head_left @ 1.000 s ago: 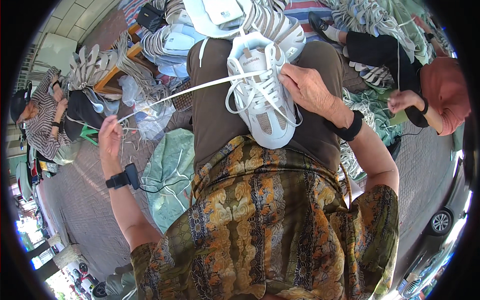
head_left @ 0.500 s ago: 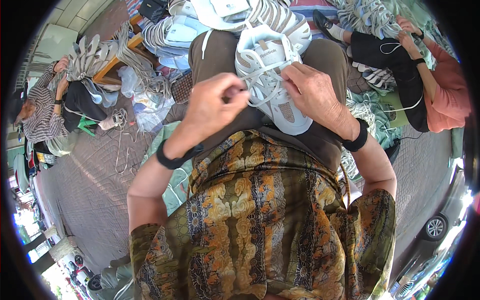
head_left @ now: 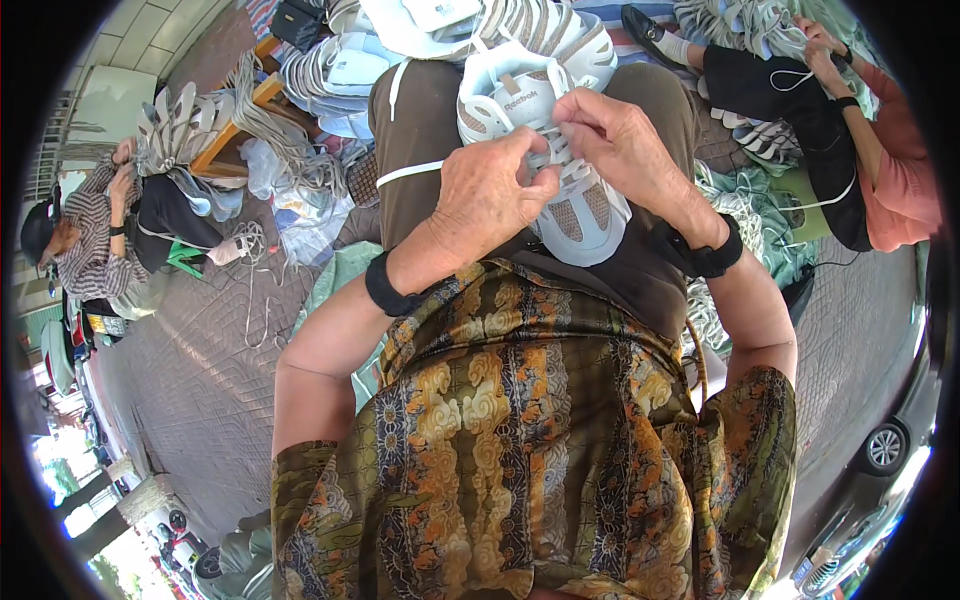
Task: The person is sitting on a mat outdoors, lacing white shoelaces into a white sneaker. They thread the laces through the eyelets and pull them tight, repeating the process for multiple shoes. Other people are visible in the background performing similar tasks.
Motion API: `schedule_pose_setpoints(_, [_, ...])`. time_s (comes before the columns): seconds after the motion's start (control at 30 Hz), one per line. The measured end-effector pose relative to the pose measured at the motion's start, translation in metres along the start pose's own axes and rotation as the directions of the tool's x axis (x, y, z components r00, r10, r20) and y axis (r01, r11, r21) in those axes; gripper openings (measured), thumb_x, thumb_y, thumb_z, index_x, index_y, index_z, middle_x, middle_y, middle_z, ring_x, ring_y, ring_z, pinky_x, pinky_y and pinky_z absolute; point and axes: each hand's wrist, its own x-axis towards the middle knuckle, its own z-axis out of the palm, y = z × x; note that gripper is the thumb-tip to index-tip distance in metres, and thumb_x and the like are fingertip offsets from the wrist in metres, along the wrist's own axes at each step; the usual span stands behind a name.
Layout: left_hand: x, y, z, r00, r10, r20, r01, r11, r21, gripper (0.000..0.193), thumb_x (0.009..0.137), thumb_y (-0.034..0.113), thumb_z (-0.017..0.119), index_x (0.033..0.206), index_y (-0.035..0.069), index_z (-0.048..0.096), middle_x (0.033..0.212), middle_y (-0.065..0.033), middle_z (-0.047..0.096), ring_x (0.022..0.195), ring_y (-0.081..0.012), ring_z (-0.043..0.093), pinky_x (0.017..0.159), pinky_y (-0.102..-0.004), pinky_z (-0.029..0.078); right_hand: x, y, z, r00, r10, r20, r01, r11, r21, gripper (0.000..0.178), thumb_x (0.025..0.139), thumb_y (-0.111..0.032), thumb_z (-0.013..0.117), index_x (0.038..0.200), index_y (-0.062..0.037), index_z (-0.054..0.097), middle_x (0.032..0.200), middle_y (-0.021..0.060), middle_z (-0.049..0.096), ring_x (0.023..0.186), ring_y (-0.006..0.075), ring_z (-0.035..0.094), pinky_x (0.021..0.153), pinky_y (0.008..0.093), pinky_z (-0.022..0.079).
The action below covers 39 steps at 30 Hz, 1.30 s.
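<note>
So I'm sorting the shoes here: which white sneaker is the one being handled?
The white sneaker lying on the person's lap, with the left hand and right hand both at its laces. The other sneakers lie untouched in a pile beyond the knees.

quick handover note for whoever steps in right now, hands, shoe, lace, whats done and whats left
Left hand: pinching the white lace at the eyelets of the white sneaker.
Right hand: fingers on the lacing at the middle of the sneaker, steadying it.
Sneaker lies on the lap, toe toward the body.
Done: lace threaded through several eyelets; one loose end trails over the left thigh.
Left: remaining eyelets near the tongue; exact count hidden by the hands.
More sneakers are piled beyond the knees.
</note>
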Motion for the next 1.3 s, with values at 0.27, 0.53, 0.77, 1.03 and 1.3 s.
schedule_pose_setpoints(0.27, [0.001,-0.011,0.011,0.997,0.044,-0.070,-0.053,0.990,-0.132,0.009,0.078,0.009,0.064,0.084,0.002,0.062,0.058,-0.0090,0.060,0.054,-0.0258,0.062,0.056,-0.0351,0.048,0.002,-0.001,-0.002,0.995,0.044,0.086,-0.069,0.951,0.301,0.008,0.092,-0.002,0.052,0.099,-0.0047,0.054,0.067,-0.0040,0.049,0.060,0.0041,0.044,0.054,0.0206,0.037])
schedule_pose_setpoints(0.53, [0.000,-0.026,-0.018,0.999,0.028,0.018,-0.021,0.959,-0.283,0.008,0.080,0.006,0.063,0.084,0.000,0.059,0.093,-0.0080,0.055,0.077,-0.0154,0.056,0.068,-0.0265,0.045,0.001,0.010,-0.021,0.992,0.114,0.061,-0.129,0.838,0.530,0.006,0.093,-0.011,0.051,0.098,-0.0089,0.055,0.062,-0.0061,0.042,0.055,0.0035,0.037,0.050,0.0202,0.028])
schedule_pose_setpoints(0.77, [0.004,-0.045,-0.023,0.979,0.001,0.202,0.097,0.873,-0.478,0.007,0.080,0.005,0.065,0.082,0.001,0.060,0.102,-0.0050,0.057,0.083,-0.0131,0.056,0.075,-0.0262,0.044,0.000,0.019,-0.080,0.978,0.191,-0.081,-0.078,0.701,0.709,0.005,0.091,-0.008,0.055,0.096,-0.0072,0.055,0.060,-0.0066,0.038,0.051,0.0039,0.033,0.049,0.0198,0.026])
schedule_pose_setpoints(1.03, [0.011,-0.051,-0.027,0.956,0.006,0.293,0.179,0.779,-0.601,0.009,0.081,0.008,0.067,0.086,0.001,0.062,0.103,-0.0028,0.057,0.085,-0.0100,0.054,0.076,-0.0254,0.045,-0.003,0.021,-0.178,0.984,0.071,-0.166,0.067,0.706,0.705,0.008,0.093,-0.010,0.055,0.097,-0.0040,0.057,0.060,-0.0014,0.045,0.050,0.0079,0.041,0.047,0.0235,0.032])
schedule_pose_setpoints(1.3, [0.010,-0.046,-0.017,0.980,-0.020,0.199,0.112,0.878,-0.466,0.025,0.078,0.001,0.066,0.102,0.006,0.061,0.098,-0.0021,0.057,0.088,-0.0124,0.054,0.078,-0.0258,0.047,0.023,0.001,-0.199,0.940,0.113,-0.322,0.108,0.797,0.594,0.009,0.081,0.001,0.056,0.079,-0.0067,0.051,0.057,0.0024,0.045,0.044,0.0118,0.040,0.039,0.0235,0.036])
